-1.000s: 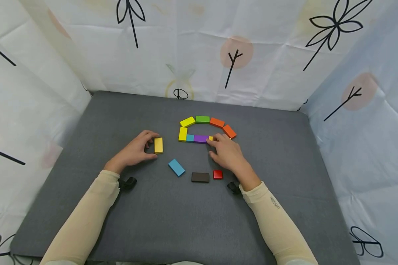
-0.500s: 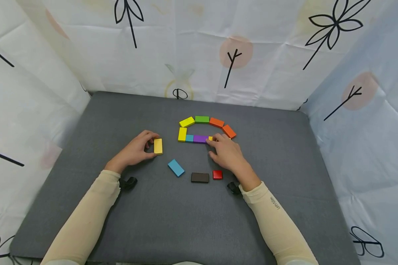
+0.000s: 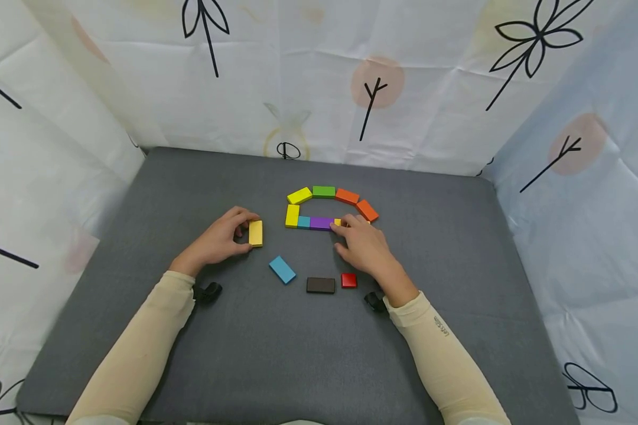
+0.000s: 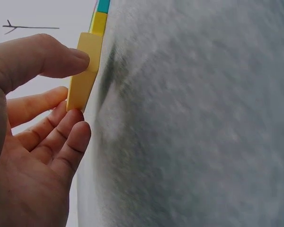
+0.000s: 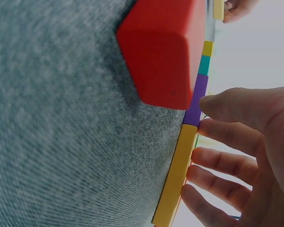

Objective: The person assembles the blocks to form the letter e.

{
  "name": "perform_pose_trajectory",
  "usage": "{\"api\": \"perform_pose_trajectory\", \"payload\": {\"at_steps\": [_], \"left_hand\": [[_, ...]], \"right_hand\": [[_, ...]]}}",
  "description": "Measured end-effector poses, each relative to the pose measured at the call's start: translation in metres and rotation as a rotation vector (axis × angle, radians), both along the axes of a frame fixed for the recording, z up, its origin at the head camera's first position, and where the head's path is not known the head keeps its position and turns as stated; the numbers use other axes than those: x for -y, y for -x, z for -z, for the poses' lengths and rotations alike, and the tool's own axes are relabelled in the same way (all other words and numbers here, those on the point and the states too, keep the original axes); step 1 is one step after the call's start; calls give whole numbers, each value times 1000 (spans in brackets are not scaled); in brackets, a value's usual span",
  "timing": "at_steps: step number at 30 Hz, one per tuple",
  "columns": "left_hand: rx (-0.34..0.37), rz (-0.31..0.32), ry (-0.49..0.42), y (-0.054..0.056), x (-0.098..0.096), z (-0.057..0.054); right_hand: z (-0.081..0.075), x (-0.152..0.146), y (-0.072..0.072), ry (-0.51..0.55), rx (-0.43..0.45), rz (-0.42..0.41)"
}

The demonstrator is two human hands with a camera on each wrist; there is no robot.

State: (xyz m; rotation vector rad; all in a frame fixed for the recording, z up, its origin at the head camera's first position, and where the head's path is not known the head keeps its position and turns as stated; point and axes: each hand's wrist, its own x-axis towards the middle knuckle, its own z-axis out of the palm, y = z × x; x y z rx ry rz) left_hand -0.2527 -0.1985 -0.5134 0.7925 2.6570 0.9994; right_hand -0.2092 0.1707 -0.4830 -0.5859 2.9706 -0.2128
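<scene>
My left hand [image 3: 225, 236] pinches a pale yellow block [image 3: 256, 234] between thumb and fingers, left of a ring of coloured blocks. In the left wrist view the thumb crosses the face of the block [image 4: 79, 97]. My right hand [image 3: 365, 243] rests with its fingers at an amber block [image 5: 177, 175] on the ring's near right side, mostly covered by the fingers in the head view. Beside that lie a purple block [image 3: 321, 224], a teal block [image 3: 303, 222] and an upright-lying yellow block [image 3: 292, 215]. Yellow, green [image 3: 324, 192] and orange [image 3: 347, 196] blocks curve along the far side.
Nearer the person lie a light blue block [image 3: 282, 270], a dark brown block [image 3: 321, 285] and a small red block [image 3: 349, 280], all on the grey table [image 3: 298, 354]. Patterned white cloth [image 3: 436, 118] hangs behind and at both sides.
My left hand has shifted slightly right and away from the person with the pale yellow block. The right hand and the ring of blocks keep their place.
</scene>
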Motion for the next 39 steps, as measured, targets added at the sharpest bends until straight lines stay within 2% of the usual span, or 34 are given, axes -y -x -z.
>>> {"api": "perform_pose_trajectory", "payload": {"at_steps": [13,28,39], "left_hand": [[23,39,-7,2,-23,-10],[51,85,-28,4,-50,-8],[74,100,-2,5,-64,-4]], "right_hand": [[-1,0,0,-9,11,7],[1,0,1,-2,5,4],[2,-1,1,-1,-3,6]]}}
